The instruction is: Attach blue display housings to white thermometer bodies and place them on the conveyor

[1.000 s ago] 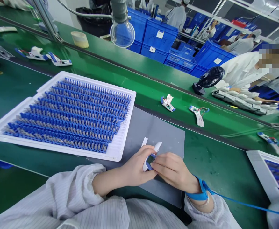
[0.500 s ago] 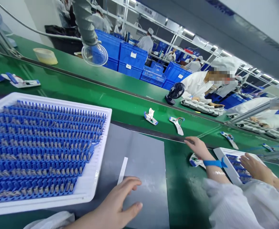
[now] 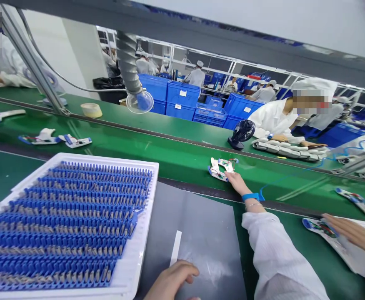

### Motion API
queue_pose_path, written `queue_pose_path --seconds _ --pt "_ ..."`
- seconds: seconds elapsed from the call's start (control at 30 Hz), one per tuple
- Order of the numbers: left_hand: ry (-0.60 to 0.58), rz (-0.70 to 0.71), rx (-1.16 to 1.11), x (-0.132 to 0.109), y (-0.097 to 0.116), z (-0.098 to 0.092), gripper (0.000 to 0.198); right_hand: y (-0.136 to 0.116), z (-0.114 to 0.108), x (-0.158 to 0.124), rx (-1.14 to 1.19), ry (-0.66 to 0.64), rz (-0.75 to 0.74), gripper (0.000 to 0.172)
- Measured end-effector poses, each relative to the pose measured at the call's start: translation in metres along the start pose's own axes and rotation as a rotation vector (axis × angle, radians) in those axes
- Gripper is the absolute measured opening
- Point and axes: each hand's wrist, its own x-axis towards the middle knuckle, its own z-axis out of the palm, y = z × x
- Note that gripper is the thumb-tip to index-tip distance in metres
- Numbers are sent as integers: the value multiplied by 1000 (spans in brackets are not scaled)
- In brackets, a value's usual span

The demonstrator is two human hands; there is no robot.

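A green counter [image 3: 7, 171] fills the foreground. Beyond it, toward 12 o'clock from the grey mat [image 3: 207, 225], a green belt [image 3: 170, 150] runs across. At 9 o'clock from the mat sits a white tray [image 3: 145, 233], packed with rows of blue parts [image 3: 76, 200]. The right hand [image 3: 235, 180] reaches out at 1 o'clock, its fingers at the lower end of a white housing [image 3: 229, 166] on the belt; whether they are clamped on it or merely touching, I cannot tell. The left hand [image 3: 173, 279], partly cut off, is at the mat's 7 o'clock side, fingers loosely curved and apart from the thumb. Just beside the housing lies a second housing [image 3: 213, 164]. A narrow white strip [image 3: 175, 248] lies toward the mat's 9 o'clock side.
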Motion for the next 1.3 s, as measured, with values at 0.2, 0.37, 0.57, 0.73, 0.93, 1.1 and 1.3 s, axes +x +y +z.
queue_pose_path --seconds 0.2,0.37,0.57,0.73,0.93,1.1,1.3 --pt "23 14 48 -1 5 4 42 -35 4 -24 -6 21 -45 29" --pt "36 76 108 -3 16 3 42 -66 4 -60 108 -13 -171 19" --pt "48 111 124 -7 18 11 40 -87 12 -77 199 -46 -137 26" --pt "116 137 156 -5 13 15 40 -96 19 -51 242 -31 -23 28" --pt "77 124 204 2 6 14 41 -101 20 -44 349 -65 -71 22" --pt "62 122 198 6 -2 15 44 -96 5 -65 440 -225 -259 20" --pt "117 130 57 6 -11 22 44 -97 -7 -90 531 -185 -352 25"
